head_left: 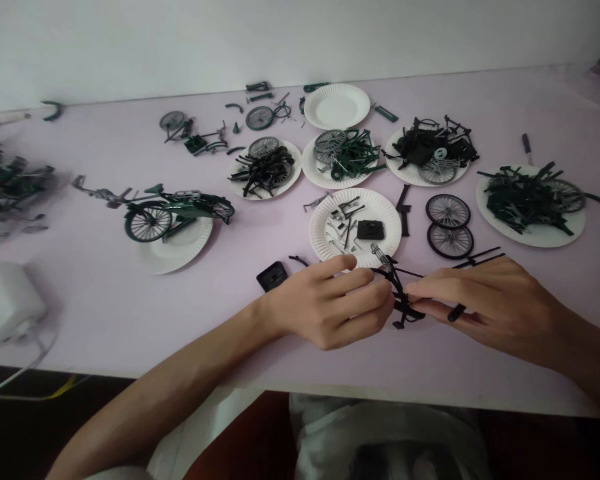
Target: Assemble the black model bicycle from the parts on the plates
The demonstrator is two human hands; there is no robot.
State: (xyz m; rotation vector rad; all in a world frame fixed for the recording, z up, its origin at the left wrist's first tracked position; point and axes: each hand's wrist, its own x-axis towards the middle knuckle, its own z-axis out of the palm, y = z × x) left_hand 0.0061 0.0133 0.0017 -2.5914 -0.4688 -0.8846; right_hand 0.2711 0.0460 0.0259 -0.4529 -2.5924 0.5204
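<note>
A black model bicycle frame is between my hands, just over the near part of the table. My left hand is closed with curled fingers at the frame's left side; its fingertips are partly hidden. Thumb and fingers of my right hand pinch the frame from the right. A short dark rod sticks out between the right fingers; I cannot tell what it belongs to. Right behind the frame is a paper plate with small silver and black parts and a flat black piece.
Two spoked wheels lie behind my right hand. Several paper plates stand further back, most heaped with parts. On the left are a green model bicycle on a plate and a white power adapter. A screwdriver lies far right.
</note>
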